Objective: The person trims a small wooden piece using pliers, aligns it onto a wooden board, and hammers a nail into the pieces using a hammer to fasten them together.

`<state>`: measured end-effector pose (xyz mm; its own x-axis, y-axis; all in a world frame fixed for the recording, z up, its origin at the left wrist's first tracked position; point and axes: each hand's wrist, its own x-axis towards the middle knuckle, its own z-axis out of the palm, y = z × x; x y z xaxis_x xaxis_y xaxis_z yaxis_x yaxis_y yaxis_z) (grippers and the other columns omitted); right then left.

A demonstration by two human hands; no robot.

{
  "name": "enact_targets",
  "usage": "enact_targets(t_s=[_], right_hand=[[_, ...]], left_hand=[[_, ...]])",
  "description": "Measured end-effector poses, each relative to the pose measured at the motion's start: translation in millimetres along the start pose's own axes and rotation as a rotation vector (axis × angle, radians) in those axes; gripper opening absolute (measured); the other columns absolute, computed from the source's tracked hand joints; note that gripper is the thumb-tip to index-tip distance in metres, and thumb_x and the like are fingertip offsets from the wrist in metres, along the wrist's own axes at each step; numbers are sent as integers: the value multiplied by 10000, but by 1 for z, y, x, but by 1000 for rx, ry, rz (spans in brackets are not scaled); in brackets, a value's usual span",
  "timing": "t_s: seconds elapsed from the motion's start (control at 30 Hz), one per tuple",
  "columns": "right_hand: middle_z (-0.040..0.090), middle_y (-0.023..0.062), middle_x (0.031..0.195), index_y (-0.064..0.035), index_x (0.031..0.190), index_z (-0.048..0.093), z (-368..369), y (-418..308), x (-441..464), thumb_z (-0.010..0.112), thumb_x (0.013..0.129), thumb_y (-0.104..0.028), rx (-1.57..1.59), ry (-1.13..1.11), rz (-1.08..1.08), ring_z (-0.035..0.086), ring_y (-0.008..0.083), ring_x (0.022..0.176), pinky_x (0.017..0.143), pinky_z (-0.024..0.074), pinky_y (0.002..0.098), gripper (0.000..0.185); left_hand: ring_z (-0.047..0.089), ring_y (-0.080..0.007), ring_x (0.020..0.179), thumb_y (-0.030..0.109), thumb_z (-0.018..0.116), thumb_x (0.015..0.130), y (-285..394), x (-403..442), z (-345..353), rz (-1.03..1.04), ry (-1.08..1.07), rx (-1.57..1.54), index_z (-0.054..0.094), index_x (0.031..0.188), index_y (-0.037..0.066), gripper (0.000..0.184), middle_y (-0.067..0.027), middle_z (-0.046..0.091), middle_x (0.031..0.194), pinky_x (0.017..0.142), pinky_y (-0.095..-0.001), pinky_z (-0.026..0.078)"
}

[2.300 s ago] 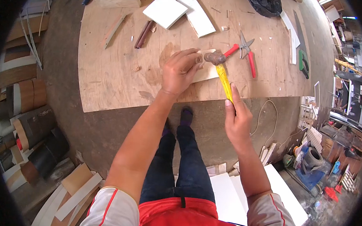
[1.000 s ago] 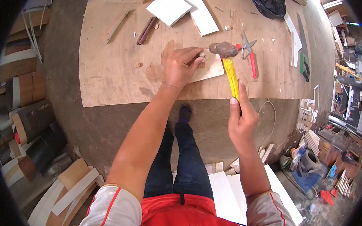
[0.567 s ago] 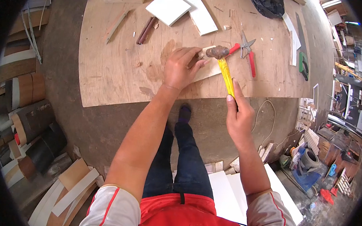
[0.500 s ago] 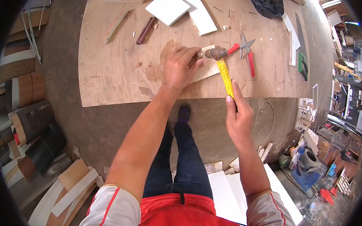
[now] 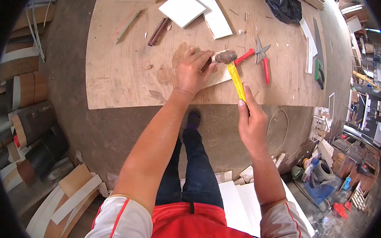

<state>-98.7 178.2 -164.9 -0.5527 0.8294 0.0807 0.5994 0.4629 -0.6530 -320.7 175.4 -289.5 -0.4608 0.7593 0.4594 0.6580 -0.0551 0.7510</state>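
Observation:
My right hand (image 5: 253, 118) grips a hammer by its yellow handle (image 5: 236, 81), thumb laid along it. The rusty hammer head (image 5: 226, 57) is just right of my left fingertips, over or against a pale wooden piece that it mostly covers. My left hand (image 5: 193, 72) rests on the plywood tabletop with fingers curled and thumb drawn in. What lies between those fingers is hidden. A flat white strip (image 5: 220, 77) extends from under my left hand toward the hammer handle. Red-handled snips (image 5: 261, 53) lie with open blades right of the hammer head.
On the plywood tabletop (image 5: 123, 81) are white boards (image 5: 182, 9), dark brown strips (image 5: 159, 32), a thin blade-like strip (image 5: 128, 26), a black plastic bag (image 5: 283, 9) and a green-handled saw (image 5: 319, 73). Wood offcuts (image 5: 76, 195) lie on the floor at left.
The hammer head has shifted slightly left, closer to my left fingertips. My left hand keeps almost the same place. The whole view has moved a little.

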Motion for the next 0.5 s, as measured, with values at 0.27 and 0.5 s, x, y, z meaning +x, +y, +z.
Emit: enact_targets(t_s=[0.27,0.5], right_hand=[[726,239,1004,-75,1551,570,-11,-12,0,626,1063,-74,-16,13,13,725,370,849,773,559,446,492],[731,230,1021,-102,1546,582,-19,-22,6,632,1063,-98,25,11,16,720,388,874,776,558,455,485]], left_hand=[[758,-310,997,189,857,872,0,-1,1,-24,13,-20,792,1175,69,333,-122,794,1103,1129,-496,518],[750,-299,1040,174,852,861,-1,-2,3,-23,18,2,796,1165,87,321,-108,792,1127,1133,-492,519]])
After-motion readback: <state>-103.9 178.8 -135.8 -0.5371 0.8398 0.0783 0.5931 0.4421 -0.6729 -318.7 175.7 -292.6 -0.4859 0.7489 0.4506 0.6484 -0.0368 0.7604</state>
